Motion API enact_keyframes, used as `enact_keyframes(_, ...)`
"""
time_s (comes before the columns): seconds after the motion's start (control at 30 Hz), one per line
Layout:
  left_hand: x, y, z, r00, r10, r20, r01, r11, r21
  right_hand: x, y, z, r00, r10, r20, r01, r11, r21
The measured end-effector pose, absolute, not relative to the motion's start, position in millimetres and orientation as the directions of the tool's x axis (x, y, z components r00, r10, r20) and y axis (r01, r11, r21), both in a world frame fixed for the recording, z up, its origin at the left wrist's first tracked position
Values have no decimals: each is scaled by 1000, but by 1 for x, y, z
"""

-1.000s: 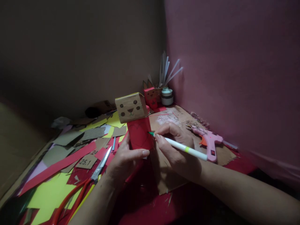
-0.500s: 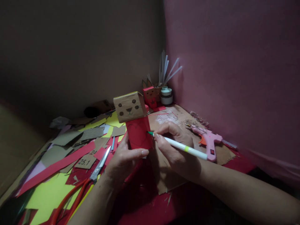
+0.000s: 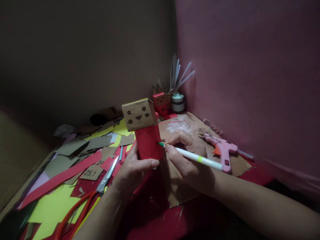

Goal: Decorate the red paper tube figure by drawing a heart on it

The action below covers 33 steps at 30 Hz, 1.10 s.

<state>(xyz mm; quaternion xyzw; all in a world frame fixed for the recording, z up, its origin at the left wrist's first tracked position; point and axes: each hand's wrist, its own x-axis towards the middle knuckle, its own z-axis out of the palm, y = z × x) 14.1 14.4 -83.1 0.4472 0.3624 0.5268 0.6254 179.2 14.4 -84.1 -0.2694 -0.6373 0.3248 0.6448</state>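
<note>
In the head view, a paper figure [image 3: 148, 140] stands upright in the middle. It has a brown box head with a drawn face and a red body with a heart outline. My left hand [image 3: 132, 168] is closed around the lower part of the body, thumb across the front near its base. My right hand [image 3: 186, 156] pinches a white marker [image 3: 197, 158] with a yellow-green band and green tip. That tip is at the right side of the red body, beside the heart; whether it touches the paper I cannot tell.
Red-handled scissors [image 3: 101, 186] lie at the left among yellow paper [image 3: 56, 206] and cardboard scraps [image 3: 91, 173]. A pink glue gun [image 3: 223, 151] rests on cardboard at the right. Behind stand a small red figure [image 3: 161, 103], a white jar [image 3: 177, 101] and glue sticks [image 3: 185, 75].
Almost everything holds still. The marker tip has shifted very slightly down and right, and the figure appears a few pixels further right.
</note>
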Motion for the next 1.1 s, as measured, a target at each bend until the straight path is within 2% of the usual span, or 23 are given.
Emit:
enact_keyframes(0.5,17,13,-81,210,977,25,-340,49,939,177,18,-94,37,766,642,-161,639,-753)
enact_keyframes(1.1,15,17,-84,219,974,53,-275,9,961,176,20,-94,49,759,649,-139,648,-748)
